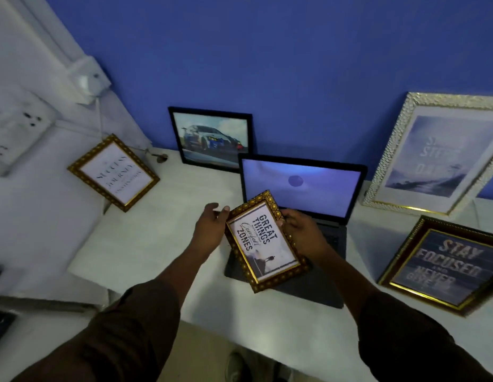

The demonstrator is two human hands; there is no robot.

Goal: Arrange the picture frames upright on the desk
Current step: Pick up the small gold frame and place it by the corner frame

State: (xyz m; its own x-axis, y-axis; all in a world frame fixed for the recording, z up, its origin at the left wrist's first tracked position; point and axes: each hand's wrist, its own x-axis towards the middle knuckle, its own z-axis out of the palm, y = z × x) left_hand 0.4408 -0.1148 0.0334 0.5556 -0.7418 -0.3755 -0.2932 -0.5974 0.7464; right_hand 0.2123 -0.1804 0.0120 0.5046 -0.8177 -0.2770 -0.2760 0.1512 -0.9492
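Note:
A small gold-edged frame reading "Great things... comfort zones" is held tilted above the laptop. My right hand grips its right edge. My left hand touches its upper left corner, fingers spread. A black frame with a racing car stands upright against the blue wall. A gold frame with a "Success" text stands tilted at the desk's left. A large silver frame leans on the wall at right. A dark "Stay focused" frame stands in front of it.
An open laptop with a lit screen sits mid-desk under the held frame. The white desk ends at its front edge near my arms. A socket board and a wall switch box are on the left wall.

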